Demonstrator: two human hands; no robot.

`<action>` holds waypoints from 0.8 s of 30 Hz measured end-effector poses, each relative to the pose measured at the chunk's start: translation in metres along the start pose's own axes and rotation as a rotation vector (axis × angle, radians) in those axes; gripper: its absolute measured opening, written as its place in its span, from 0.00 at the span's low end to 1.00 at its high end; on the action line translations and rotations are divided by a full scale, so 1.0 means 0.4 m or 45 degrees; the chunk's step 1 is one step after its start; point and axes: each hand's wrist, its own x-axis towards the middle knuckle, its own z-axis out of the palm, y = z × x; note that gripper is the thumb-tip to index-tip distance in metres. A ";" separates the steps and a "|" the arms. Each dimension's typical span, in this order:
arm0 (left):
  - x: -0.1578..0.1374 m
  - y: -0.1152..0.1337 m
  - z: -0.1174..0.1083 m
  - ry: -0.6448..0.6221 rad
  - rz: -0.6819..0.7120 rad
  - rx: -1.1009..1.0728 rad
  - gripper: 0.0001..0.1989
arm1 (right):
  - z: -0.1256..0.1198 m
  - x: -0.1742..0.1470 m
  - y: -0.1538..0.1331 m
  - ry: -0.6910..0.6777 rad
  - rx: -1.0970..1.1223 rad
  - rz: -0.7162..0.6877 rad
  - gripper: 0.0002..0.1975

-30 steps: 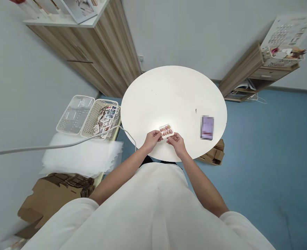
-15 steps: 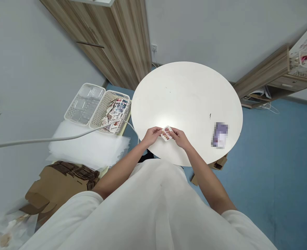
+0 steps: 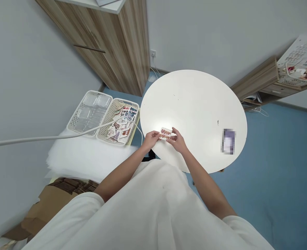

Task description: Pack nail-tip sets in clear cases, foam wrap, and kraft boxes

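Observation:
A small white card of press-on nails (image 3: pixel 165 133), with rows of pinkish-brown and gold nails, is held over the near edge of the round white table (image 3: pixel 195 100). My left hand (image 3: pixel 151 139) pinches the card's left edge between thumb and fingers. At its right edge is my right hand (image 3: pixel 178 140), thumb low against the card and index finger raised near the upper corner. The fingertips behind the card are hidden.
Left of the table, a white basket (image 3: pixel 98 136) holds several nail cards; another basket (image 3: pixel 69 122) holds clear plastic cases. White sheets (image 3: pixel 72 156) and folded cardboard (image 3: pixel 51 205) lie nearer. A white cable (image 3: pixel 64 138) crosses above. A blurred purple item (image 3: pixel 228 140) lies on the table's right.
The card has tilted, showing its rows more level. My right thumb and fingers have moved from over its face to its right edge. The whole view has shifted slightly.

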 end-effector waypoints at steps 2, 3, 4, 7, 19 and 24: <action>0.009 -0.017 -0.028 0.032 -0.011 0.021 0.11 | 0.043 -0.001 0.015 -0.009 -0.091 -0.026 0.41; 0.013 -0.025 -0.041 0.047 -0.007 0.044 0.12 | 0.064 0.001 0.022 0.000 -0.143 -0.027 0.40; 0.017 -0.031 -0.054 0.060 0.005 0.077 0.13 | 0.084 0.004 0.028 0.014 -0.196 -0.021 0.39; 0.026 -0.043 -0.089 0.090 0.083 0.279 0.15 | 0.132 0.025 0.040 0.024 -0.381 0.025 0.37; 0.056 -0.091 -0.148 0.117 0.348 1.340 0.24 | 0.214 0.100 0.067 -0.029 -1.142 -0.061 0.36; 0.005 -0.099 -0.154 0.033 0.467 1.486 0.24 | 0.208 0.037 0.078 0.009 -1.118 -0.247 0.30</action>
